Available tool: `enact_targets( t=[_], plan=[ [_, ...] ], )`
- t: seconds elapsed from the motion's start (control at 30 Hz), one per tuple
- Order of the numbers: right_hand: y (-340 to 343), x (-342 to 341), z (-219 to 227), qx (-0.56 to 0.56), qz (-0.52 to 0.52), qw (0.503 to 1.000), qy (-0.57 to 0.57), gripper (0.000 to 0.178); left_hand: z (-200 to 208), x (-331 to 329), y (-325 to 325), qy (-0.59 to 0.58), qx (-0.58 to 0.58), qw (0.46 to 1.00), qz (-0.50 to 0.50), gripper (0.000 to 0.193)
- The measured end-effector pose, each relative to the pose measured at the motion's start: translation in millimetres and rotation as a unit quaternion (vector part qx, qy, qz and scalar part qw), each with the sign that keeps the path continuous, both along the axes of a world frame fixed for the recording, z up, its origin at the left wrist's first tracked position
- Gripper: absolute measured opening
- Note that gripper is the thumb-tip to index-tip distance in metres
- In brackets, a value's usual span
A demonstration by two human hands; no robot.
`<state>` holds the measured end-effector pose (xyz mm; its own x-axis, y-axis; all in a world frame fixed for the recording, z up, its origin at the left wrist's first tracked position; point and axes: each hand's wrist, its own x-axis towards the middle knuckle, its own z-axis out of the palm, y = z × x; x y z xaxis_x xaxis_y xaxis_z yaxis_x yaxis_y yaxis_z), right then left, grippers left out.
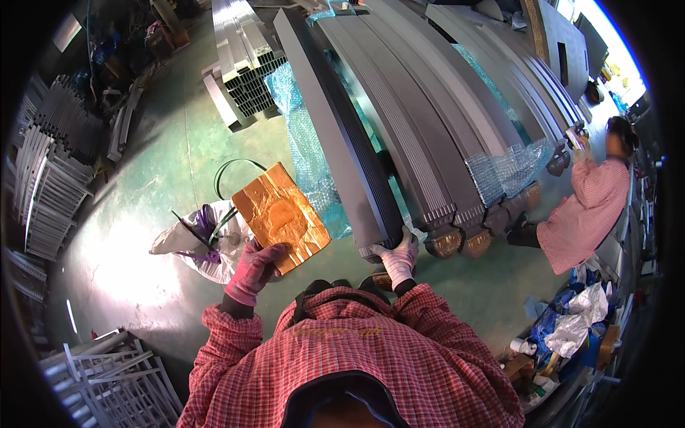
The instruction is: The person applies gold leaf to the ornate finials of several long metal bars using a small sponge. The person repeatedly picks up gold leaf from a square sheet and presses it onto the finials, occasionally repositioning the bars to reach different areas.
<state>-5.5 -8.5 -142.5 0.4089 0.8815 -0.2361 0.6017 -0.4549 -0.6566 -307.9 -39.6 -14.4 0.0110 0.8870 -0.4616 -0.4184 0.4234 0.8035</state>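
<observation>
Open green floor [160, 153] on the left leaves room to reach, except where the white bag [182, 241] sits; long grey profiles [407, 114] block the right, a co-worker [589, 207] standing by their near end.

Pinkish gloves [246, 279] cover the hands [401, 257]; the top [421, 349] is red-checked.

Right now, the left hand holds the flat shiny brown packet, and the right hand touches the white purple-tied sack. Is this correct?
No: the head view shows the right hand touching the long dark grey ribbed beam, not the sack. The rest stands.
</observation>
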Motion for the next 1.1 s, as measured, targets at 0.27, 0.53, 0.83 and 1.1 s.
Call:
enact_targets(
  t=[0.27, 0.53, 0.83, 1.1],
  plan=[
    [6.6, -32.9, 42.7, -0.095, -0.014, 0.989, -0.117, 0.105, 8.4, -37.8, 48.2, 0.047, -0.011, 0.994, -0.103, 0.026],
    [12.1, -17.1, 38.1, -0.1, -0.016, 0.972, -0.21, 0.101, -11.2, -63.2, 80.5, 0.024, -0.016, 0.994, -0.108, 0.027],
    [-33.2, 125.0, -5.6, 0.158, -0.263, 0.942, 0.138, 0.058, -10.8, -55.4, 98.2, 0.033, -0.004, 0.991, -0.132, 0.028],
    [-41.2, 172.4, -49.9, -0.016, -0.23, 0.8, 0.554, 0.063, 7.6, -6.6, 99.2, 0.011, 0.016, 0.988, -0.156, 0.027]
  ],
)
